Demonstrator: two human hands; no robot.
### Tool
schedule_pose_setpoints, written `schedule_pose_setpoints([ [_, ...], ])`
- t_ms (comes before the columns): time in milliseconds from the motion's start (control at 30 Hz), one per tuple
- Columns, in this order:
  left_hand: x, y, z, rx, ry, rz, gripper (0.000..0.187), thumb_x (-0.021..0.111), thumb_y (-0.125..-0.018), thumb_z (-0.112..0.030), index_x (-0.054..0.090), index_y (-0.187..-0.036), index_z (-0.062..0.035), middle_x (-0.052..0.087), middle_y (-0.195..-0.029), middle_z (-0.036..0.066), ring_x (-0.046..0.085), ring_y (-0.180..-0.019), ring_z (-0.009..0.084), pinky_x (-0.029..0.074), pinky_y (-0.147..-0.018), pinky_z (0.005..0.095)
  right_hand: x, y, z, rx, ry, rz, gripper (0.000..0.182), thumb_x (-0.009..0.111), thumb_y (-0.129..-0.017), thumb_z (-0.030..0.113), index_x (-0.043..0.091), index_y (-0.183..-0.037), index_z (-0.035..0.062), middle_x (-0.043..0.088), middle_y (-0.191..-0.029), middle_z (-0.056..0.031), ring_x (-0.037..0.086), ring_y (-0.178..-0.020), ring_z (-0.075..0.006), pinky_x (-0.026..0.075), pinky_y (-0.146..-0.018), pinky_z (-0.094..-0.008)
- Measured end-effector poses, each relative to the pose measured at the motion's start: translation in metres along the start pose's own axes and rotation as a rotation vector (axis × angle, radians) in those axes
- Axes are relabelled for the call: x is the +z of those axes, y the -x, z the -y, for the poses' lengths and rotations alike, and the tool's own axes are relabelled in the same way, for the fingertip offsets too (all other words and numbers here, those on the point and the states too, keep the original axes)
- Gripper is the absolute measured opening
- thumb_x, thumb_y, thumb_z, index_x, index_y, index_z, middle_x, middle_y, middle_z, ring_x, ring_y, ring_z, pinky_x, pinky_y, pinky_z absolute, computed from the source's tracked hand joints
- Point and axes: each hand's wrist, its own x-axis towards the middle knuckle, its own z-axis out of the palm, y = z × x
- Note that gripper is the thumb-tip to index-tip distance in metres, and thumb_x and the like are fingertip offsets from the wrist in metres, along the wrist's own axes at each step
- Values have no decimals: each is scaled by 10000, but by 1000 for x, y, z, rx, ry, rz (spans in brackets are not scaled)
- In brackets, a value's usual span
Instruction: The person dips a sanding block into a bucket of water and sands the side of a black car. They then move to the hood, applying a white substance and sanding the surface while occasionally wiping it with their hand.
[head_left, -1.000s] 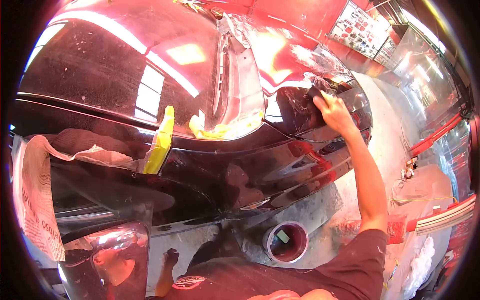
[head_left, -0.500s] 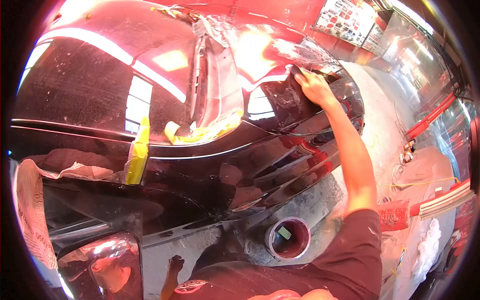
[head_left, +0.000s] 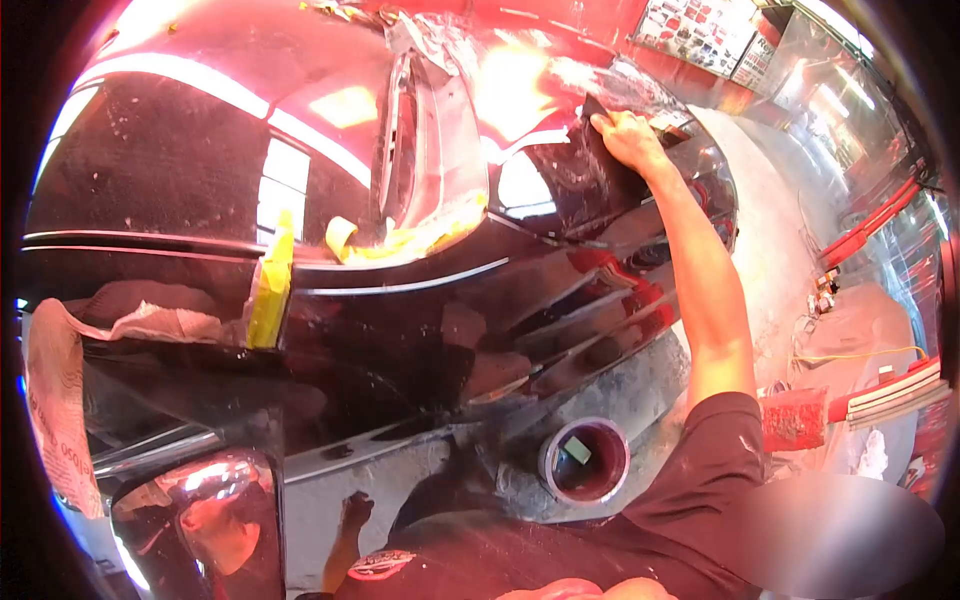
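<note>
My right hand (head_left: 632,140) is stretched out over the wet, glossy dark car panel (head_left: 560,190) at the far end of the car. Its fingers are closed on a thin dark sheet (head_left: 592,108), which looks like sandpaper; one corner sticks up past the fingertips. Greyish smears mark the panel beside this hand. Low at my side hangs my left hand (head_left: 357,508), away from the car, with its fingers curled. Whatever it may hold is hidden. On the floor by my body stands a round bucket (head_left: 548,462) with a small pale green block (head_left: 577,450) inside.
Yellow tape (head_left: 270,300) hangs on the car's side, and more masking tape (head_left: 420,255) edges the opening. Newspaper (head_left: 62,400) covers part of the left side above the wing mirror (head_left: 200,530). A red padded bar (head_left: 795,418) and a yellow cord (head_left: 850,357) lie at right.
My right hand has shifted slightly right, and a corner of the dark sheet now shows above its fingers. The view has moved a little. A blurred oval patch has appeared at lower right.
</note>
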Motion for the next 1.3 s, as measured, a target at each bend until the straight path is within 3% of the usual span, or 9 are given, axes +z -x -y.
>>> schedule_pose_setpoints([
  [200, 0, -2, 7, 43, 24, -13, 400, 714, -812, -290, 733, -1126, -43, 732, -1120, 209, 699, -1077, 372, 549, -958, 468, -51, 104, 56, -126, -239, 10, 438, 549, -1006, 346, 637, -1335, 71, 668, -1211, -267, 622, -1175, -439, 474, -1036, -496],
  [400, -5, -14, -20, 100, -21, 20, 423, 713, -828, -309, 717, -1166, -56, 718, -1162, 208, 682, -1110, 375, 538, -975, 460, -2, -20, -20, -5, 43, 77, 587, 511, -995, 516, 649, -1297, 32, 636, -1232, -323, 581, -1209, -491, 440, -1056, -533],
  [567, -26, -20, -81, 340, -17, 89, 444, 704, -861, -334, 686, -1215, -67, 699, -1216, 195, 650, -1160, 379, 514, -1009, 461, -21, -6, -27, 319, -321, -58, 776, 596, -958, 603, 606, -1296, -95, 641, -1347, -229, 596, -1262, -347, 446, -1058, -435],
  [633, -39, -19, -118, 449, -82, 148, 462, 683, -904, -356, 650, -1286, -99, 670, -1267, 207, 618, -1210, 382, 487, -1046, 458, -20, 19, -64, 404, -936, -257, 523, 757, -927, 423, 660, -1244, 18, 690, -1185, -77, 645, -1075, -196, 509, -881, -363],
  [800, -90, 11, -224, 537, 18, 384, 470, 700, -945, -339, 641, -1306, -44, 677, -1275, 184, 655, -1178, 311, 500, -1026, 398, -43, 219, -62, 182, -1757, -381, 349, 645, -985, 180, 651, -1315, 65, 713, -1223, -152, 665, -1149, -350, 483, -1068, -474],
  [867, -92, 22, -250, 515, 203, 517, 461, 709, -958, -325, 642, -1320, -48, 690, -1270, 156, 672, -1158, 262, 508, -1015, 369, -28, 317, -17, 481, -1915, -301, 282, 650, -965, 212, 664, -1166, 14, 696, -1144, -107, 671, -1071, -264, 556, -966, -488],
  [967, -90, 42, -308, 503, 485, 725, 604, 714, -967, -348, 532, -1443, -24, 626, -1375, 164, 603, -1267, 252, 459, -1085, 372, 56, 444, 34, 882, -1895, -341, 242, 651, -943, 97, 647, -1140, -43, 676, -1113, -140, 665, -1030, -326, 555, -949, -593],
  [1100, -40, 65, -365, 492, 792, 826, 800, 678, -986, -414, 294, -1593, -61, 474, -1519, 181, 456, -1402, 240, 372, -1151, 419, 130, 545, 128, 1319, -1986, 28, 310, 641, -963, 99, 588, -1247, -13, 658, -1140, -133, 672, -971, -275, 612, -813, -463],
  [1300, 79, 83, -381, 94, 971, 758, 582, 638, -1011, -435, 542, -1394, -7, 654, -1188, 72, 622, -1048, 153, 510, -906, 318, 169, 643, 138, 1329, -1886, 349, 233, 638, -970, 150, 648, -1141, -7, 691, -1031, -73, 677, -898, -175, 571, -754, -322],
])
